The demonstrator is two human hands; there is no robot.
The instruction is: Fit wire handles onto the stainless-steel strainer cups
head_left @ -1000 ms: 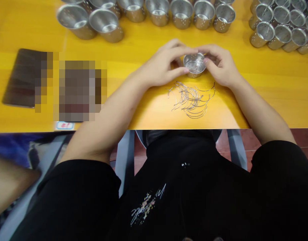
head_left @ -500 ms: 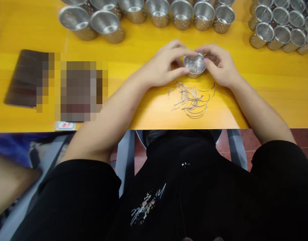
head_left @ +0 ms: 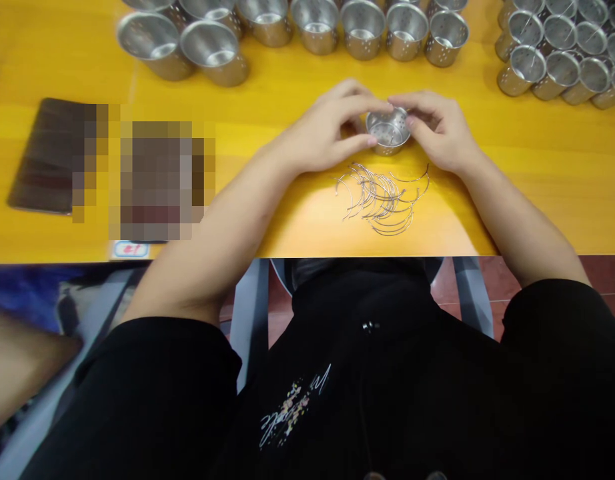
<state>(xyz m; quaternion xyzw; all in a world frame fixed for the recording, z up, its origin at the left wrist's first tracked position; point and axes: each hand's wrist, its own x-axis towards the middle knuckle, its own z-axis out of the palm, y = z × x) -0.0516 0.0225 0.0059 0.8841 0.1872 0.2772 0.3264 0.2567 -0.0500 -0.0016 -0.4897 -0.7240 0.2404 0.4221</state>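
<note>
A small perforated metal cup [head_left: 389,132] stands on the yellow table, its mouth facing up, between my two hands. My left hand [head_left: 337,123] grips its left side, thumb low on the near wall and index finger at the far rim. On the right side, my right hand [head_left: 440,130] holds the rim with thumb and fingers. A short thin line shows inside the cup, too small to make out. Just below the cup lies a loose pile of curved thin wires [head_left: 382,197].
Rows of metal cups [head_left: 363,30] line the back of the yellow table [head_left: 287,227]. More cups [head_left: 521,70], some with wires across, stand at the back right. A dark flat object [head_left: 50,157] lies at left. Another person's arm [head_left: 22,367] shows at lower left.
The fingers of my right hand have shifted slightly at the far rim, the index finger now straighter and further left. My left hand and the cup look unmoved.
</note>
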